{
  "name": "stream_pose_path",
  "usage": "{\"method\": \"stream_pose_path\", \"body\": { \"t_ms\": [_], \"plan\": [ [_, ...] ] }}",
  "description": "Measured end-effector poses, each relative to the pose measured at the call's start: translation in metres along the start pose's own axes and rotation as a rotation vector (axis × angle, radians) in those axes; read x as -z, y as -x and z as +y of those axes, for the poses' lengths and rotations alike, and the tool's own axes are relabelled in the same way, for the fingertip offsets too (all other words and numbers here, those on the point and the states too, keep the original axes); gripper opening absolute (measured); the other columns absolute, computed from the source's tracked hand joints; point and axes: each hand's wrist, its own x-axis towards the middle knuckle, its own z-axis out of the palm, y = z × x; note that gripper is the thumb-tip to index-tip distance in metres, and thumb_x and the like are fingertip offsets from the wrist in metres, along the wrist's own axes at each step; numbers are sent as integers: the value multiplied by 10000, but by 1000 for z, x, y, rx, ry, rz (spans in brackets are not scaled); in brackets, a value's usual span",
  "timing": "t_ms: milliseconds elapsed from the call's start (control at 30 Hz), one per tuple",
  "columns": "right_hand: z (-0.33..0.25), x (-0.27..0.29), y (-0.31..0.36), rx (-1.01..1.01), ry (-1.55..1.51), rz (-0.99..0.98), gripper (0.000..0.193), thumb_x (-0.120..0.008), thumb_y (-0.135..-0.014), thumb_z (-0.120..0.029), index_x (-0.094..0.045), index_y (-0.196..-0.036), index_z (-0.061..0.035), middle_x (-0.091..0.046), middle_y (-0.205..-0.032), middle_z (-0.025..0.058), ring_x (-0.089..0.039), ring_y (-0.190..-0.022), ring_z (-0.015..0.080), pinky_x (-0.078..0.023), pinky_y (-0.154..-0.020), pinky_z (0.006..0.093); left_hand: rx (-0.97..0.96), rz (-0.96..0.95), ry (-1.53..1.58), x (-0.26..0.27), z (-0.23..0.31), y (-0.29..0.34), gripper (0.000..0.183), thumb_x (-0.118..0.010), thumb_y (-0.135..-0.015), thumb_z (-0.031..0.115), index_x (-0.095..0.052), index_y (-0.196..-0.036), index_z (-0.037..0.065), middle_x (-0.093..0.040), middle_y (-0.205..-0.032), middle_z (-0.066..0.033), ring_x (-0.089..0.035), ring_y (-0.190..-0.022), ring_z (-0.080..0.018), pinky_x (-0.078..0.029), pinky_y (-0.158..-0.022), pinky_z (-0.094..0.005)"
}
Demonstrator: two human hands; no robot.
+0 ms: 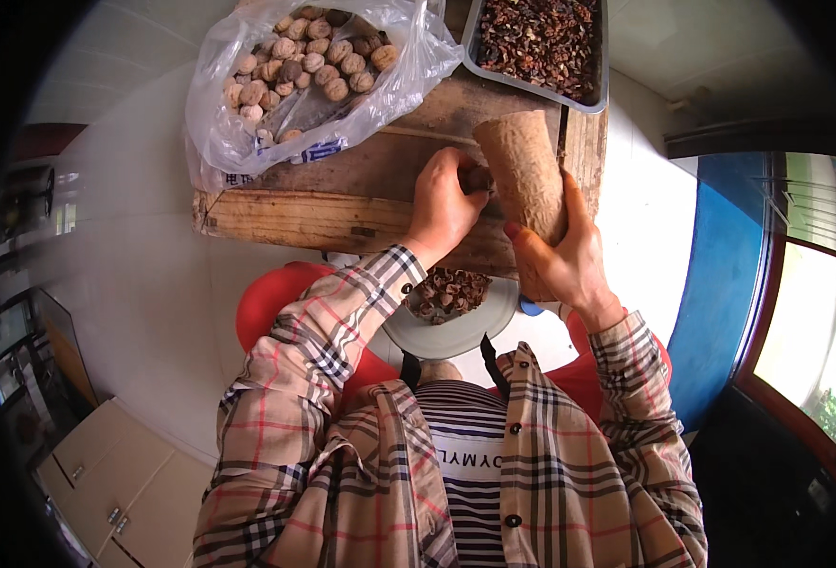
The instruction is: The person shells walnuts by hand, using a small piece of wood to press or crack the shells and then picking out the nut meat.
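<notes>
My right hand grips a thick, light-brown wooden club, a rough log-like cylinder tilted over the right part of the wooden table. Close to its left side, my left hand has its fingers curled around a dark brown walnut, partly hidden by the fingers, at the tabletop. Whether the club touches the nut I cannot tell. Up at the left, a clear plastic bag lies open on the table with many whole walnuts inside.
A grey tray full of dark broken walnut pieces sits at the table's far right. Below the front edge of the wooden table, a pale basin holds empty shells. A blue panel stands at the right.
</notes>
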Motion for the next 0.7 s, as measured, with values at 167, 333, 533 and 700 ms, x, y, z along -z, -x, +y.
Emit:
{"method": "stream_pose_path", "body": {
  "t_ms": [167, 333, 533, 700],
  "plan": [
    [-5, 9, -1, 26, -111, 57, 895, -761, -776, -322, -296, -1374, 155, -617, -1091, 336, -655, -994, 392, -528, -827, 411, -50, -3, -122, 7, 7, -3, 343, -778, -610, 36, -592, -899, 32, -614, -860, -128, -616, -816, -321, -503, -715, -401],
    [3, 5, -6, -24, -107, 40, 880, -771, -772, -304, -308, -1361, 160, -612, -1116, 322, -653, -1002, 352, -524, -846, 390, -148, -27, -204, 8, 9, -1, 338, -783, -610, 50, -605, -897, 60, -604, -878, -118, -577, -869, -338, -466, -769, -437],
    [-18, 1, 0, 245, -337, 239, 871, -779, -777, -223, -278, -1400, 125, -616, -1101, 298, -659, -993, 339, -540, -832, 386, -126, -15, -137, 6, 5, 1, 371, -818, -605, 89, -562, -871, 56, -583, -842, -127, -547, -828, -351, -433, -761, -445],
    [-2, -1, -2, -19, 34, 10, 923, -758, -755, -312, -275, -1399, 140, -608, -1069, 355, -658, -948, 429, -545, -809, 412, -80, 1, -214, -1, 1, 3, 354, -806, -604, 103, -599, -882, 35, -636, -860, -137, -589, -843, -344, -474, -757, -440]
  ]
}}
